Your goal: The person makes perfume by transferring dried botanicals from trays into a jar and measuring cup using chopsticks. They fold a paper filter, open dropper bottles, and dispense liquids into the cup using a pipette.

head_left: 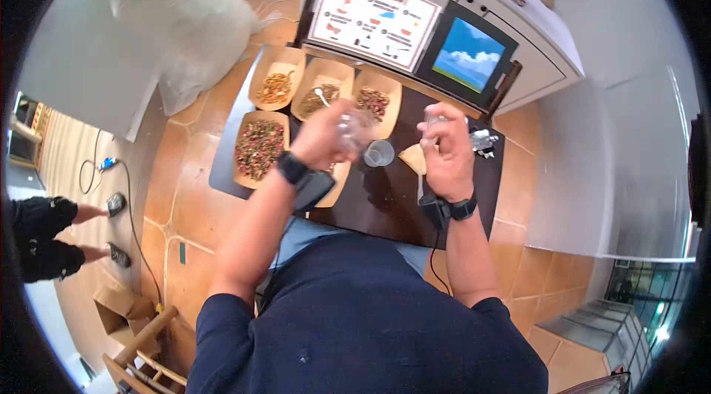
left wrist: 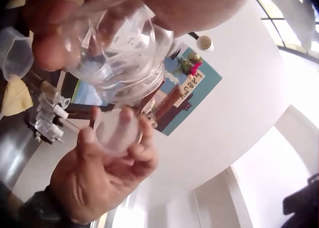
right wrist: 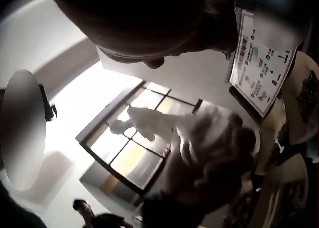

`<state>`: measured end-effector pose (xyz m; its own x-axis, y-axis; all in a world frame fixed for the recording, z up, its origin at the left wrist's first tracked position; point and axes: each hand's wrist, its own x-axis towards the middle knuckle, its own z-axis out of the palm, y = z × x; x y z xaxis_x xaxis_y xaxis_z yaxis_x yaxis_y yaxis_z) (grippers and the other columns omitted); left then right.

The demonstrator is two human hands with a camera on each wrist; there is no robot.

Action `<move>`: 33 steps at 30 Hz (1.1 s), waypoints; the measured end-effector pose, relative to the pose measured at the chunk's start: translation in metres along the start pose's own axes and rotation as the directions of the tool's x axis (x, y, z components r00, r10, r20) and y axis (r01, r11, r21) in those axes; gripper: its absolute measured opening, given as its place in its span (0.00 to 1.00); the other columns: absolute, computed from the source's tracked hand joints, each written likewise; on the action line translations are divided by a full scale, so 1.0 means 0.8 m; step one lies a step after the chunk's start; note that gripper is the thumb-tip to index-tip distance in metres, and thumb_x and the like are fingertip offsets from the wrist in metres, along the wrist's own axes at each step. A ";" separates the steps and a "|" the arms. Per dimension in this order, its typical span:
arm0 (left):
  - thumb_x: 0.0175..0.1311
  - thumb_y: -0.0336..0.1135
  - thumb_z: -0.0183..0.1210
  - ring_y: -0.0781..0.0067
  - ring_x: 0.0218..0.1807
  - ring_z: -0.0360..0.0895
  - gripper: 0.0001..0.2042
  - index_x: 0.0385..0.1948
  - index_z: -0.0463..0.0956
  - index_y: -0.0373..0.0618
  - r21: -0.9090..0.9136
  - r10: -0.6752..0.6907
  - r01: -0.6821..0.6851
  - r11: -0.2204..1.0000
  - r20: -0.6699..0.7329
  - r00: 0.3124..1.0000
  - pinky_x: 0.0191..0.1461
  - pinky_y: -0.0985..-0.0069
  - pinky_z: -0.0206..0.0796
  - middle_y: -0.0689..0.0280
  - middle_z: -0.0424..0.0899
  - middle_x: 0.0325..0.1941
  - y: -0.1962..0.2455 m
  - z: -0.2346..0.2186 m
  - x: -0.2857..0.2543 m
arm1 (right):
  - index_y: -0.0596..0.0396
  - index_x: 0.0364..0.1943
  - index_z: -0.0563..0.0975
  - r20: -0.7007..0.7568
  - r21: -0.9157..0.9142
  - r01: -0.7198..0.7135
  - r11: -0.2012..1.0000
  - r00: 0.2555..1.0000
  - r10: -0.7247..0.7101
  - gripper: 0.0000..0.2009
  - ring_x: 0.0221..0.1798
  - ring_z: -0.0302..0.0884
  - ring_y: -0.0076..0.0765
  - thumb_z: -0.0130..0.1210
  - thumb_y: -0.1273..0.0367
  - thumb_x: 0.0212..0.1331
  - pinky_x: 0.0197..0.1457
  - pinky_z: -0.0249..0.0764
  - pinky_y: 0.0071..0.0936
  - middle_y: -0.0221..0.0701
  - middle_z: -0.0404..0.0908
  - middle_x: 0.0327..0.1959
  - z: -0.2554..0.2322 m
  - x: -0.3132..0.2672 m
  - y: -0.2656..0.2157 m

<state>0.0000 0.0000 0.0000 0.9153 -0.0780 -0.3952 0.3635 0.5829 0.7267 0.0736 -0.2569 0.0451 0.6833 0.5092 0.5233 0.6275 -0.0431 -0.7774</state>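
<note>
My left hand [head_left: 326,132] grips several clear plastic cups [left wrist: 119,51], nested together, above the dark table. To the right my right hand [head_left: 446,157] is raised, pinching a round translucent plastic piece [left wrist: 117,132] by its edge; whether it is a lid or a cup, I cannot tell. Between and below the hands a clear plastic cup [head_left: 378,153] stands on the table. A folded tan paper piece [head_left: 413,158] lies beside the right hand. In the right wrist view the left hand [right wrist: 204,163] is dark and blurred.
Paper trays hold dried material: a yellowish tray [head_left: 277,61], a brown one [head_left: 332,68], a reddish one [head_left: 389,120] and a mixed one [head_left: 281,121]. Small clear bottles [head_left: 483,141] stand at right. A printed board [head_left: 372,18] and a picture screen [head_left: 468,55] line the back.
</note>
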 end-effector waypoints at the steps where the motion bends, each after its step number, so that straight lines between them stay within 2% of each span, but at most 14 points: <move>1: 0.82 0.64 0.51 0.74 0.23 0.83 0.27 0.47 0.84 0.46 -0.045 0.058 -0.058 0.997 0.007 0.998 0.17 0.83 0.65 0.65 0.89 0.33 0.003 -0.017 -0.003 | 0.55 0.47 0.77 -0.070 0.155 -0.087 0.984 0.993 0.099 0.19 0.69 0.77 0.41 0.56 0.90 0.55 0.71 0.76 0.38 0.38 0.75 0.64 -0.011 -0.001 0.001; 2: 0.81 0.64 0.51 0.73 0.22 0.83 0.27 0.46 0.84 0.45 -0.050 0.110 -0.111 0.993 -0.038 0.993 0.18 0.81 0.66 0.65 0.89 0.32 0.016 -0.021 -0.016 | 0.54 0.53 0.74 -0.096 0.119 -0.030 0.992 0.995 0.042 0.24 0.70 0.76 0.36 0.58 0.91 0.55 0.72 0.77 0.34 0.37 0.72 0.67 -0.031 0.000 0.013; 5: 0.81 0.62 0.53 0.69 0.28 0.85 0.27 0.51 0.84 0.43 -0.110 0.288 -0.292 0.950 -0.057 0.956 0.28 0.77 0.75 0.62 0.90 0.39 0.030 -0.054 -0.041 | 0.54 0.53 0.74 -0.249 0.069 -0.252 0.965 0.933 0.261 0.23 0.65 0.81 0.38 0.66 0.87 0.55 0.70 0.79 0.38 0.35 0.76 0.63 -0.083 -0.025 0.037; 6: 0.81 0.62 0.53 0.69 0.28 0.85 0.27 0.51 0.84 0.43 -0.108 0.282 -0.286 0.952 -0.047 0.958 0.28 0.77 0.75 0.62 0.90 0.39 0.031 -0.068 -0.046 | 0.55 0.54 0.74 -0.289 -0.146 -0.332 0.932 0.915 0.281 0.24 0.59 0.84 0.36 0.70 0.84 0.54 0.65 0.83 0.39 0.33 0.78 0.58 -0.099 -0.042 0.059; 7: 0.80 0.58 0.57 0.64 0.37 0.87 0.25 0.57 0.81 0.42 -0.116 0.349 -0.353 0.929 -0.053 0.936 0.38 0.73 0.78 0.60 0.88 0.46 0.034 -0.082 -0.051 | 0.55 0.54 0.74 -0.295 -0.145 -0.333 0.932 0.913 0.280 0.24 0.59 0.84 0.36 0.70 0.84 0.54 0.65 0.83 0.39 0.33 0.78 0.58 -0.108 -0.053 0.069; 9: 0.79 0.54 0.61 0.60 0.45 0.89 0.25 0.63 0.78 0.41 -0.118 0.409 -0.415 0.902 -0.073 0.910 0.47 0.69 0.82 0.57 0.87 0.54 0.031 -0.096 -0.056 | 0.54 0.54 0.73 -0.255 -0.239 -0.619 0.748 0.783 0.567 0.25 0.56 0.85 0.33 0.70 0.84 0.54 0.58 0.86 0.38 0.33 0.80 0.54 -0.113 -0.086 0.087; 11: 0.71 0.41 0.70 0.49 0.62 0.85 0.31 0.72 0.68 0.42 -0.012 0.608 -0.614 0.789 -0.122 0.784 0.62 0.61 0.81 0.54 0.80 0.65 0.025 -0.111 -0.063 | 0.54 0.50 0.73 -0.250 -0.162 -0.585 0.795 0.804 0.540 0.23 0.53 0.85 0.35 0.73 0.81 0.53 0.52 0.87 0.36 0.34 0.81 0.53 -0.109 -0.122 0.126; 13: 0.58 0.23 0.75 0.46 0.69 0.82 0.37 0.70 0.67 0.41 0.013 0.614 -0.626 0.779 -0.215 0.759 0.72 0.54 0.77 0.54 0.79 0.66 0.031 -0.110 -0.070 | 0.56 0.44 0.73 -0.253 -0.430 -0.567 0.703 0.823 0.509 0.21 0.53 0.86 0.45 0.75 0.78 0.52 0.55 0.85 0.39 0.37 0.82 0.53 -0.099 -0.138 0.139; 15: 0.56 0.22 0.76 0.54 0.67 0.82 0.36 0.68 0.68 0.40 0.090 0.656 -0.660 0.746 -0.269 0.705 0.71 0.59 0.78 0.55 0.80 0.65 0.031 -0.121 -0.067 | 0.56 0.37 0.72 -0.177 -0.577 -0.473 0.665 0.868 0.464 0.20 0.61 0.81 0.60 0.78 0.74 0.50 0.65 0.79 0.50 0.44 0.82 0.61 -0.090 -0.139 0.139; 18: 0.55 0.24 0.79 0.63 0.64 0.84 0.37 0.67 0.69 0.41 0.314 0.713 -0.640 0.701 -0.323 0.622 0.66 0.66 0.81 0.59 0.81 0.63 0.032 -0.136 -0.071 | 0.56 0.34 0.73 -0.142 -0.632 -0.460 0.624 0.860 0.490 0.20 0.67 0.78 0.59 0.79 0.73 0.50 0.69 0.75 0.51 0.44 0.82 0.63 -0.076 -0.144 0.146; 23: 0.54 0.24 0.80 0.68 0.62 0.83 0.38 0.67 0.69 0.41 0.328 0.678 -0.594 0.735 -0.389 0.624 0.65 0.68 0.80 0.62 0.82 0.63 0.031 -0.166 -0.078 | 0.56 0.36 0.78 -0.081 -0.723 -0.421 0.548 0.839 0.538 0.16 0.69 0.75 0.59 0.78 0.72 0.51 0.73 0.72 0.50 0.45 0.81 0.65 -0.074 -0.140 0.139; 27: 0.55 0.22 0.77 0.67 0.64 0.82 0.39 0.71 0.68 0.40 0.283 0.752 -0.706 0.649 -0.377 0.540 0.69 0.68 0.77 0.61 0.81 0.65 0.031 -0.176 -0.076 | 0.57 0.43 0.83 -0.139 -0.715 -0.407 0.568 0.880 0.454 0.14 0.68 0.76 0.58 0.76 0.71 0.55 0.73 0.72 0.50 0.44 0.83 0.63 -0.077 -0.122 0.122; 31: 0.55 0.20 0.74 0.68 0.67 0.81 0.39 0.73 0.67 0.39 0.343 0.726 -0.641 0.687 -0.377 0.576 0.73 0.68 0.75 0.61 0.80 0.66 0.034 -0.173 -0.076 | 0.59 0.48 0.84 -0.169 -0.513 -0.486 0.708 0.865 0.472 0.11 0.44 0.87 0.38 0.70 0.75 0.63 0.51 0.82 0.33 0.38 0.87 0.48 -0.054 -0.062 0.057; 33: 0.56 0.21 0.74 0.68 0.66 0.81 0.38 0.72 0.68 0.39 0.377 0.722 -0.616 0.692 -0.371 0.584 0.72 0.68 0.75 0.61 0.80 0.65 0.031 -0.168 -0.074 | 0.59 0.51 0.86 -0.057 -0.456 -0.347 0.819 0.930 0.362 0.10 0.38 0.86 0.35 0.65 0.77 0.66 0.45 0.82 0.30 0.37 0.88 0.42 -0.031 -0.044 0.039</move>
<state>-0.0681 0.1278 -0.0338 0.7326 0.6752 0.0859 -0.2468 0.1459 0.9580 0.0780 -0.2977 0.0113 0.8843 0.4091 0.2251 0.4473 -0.6043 -0.6593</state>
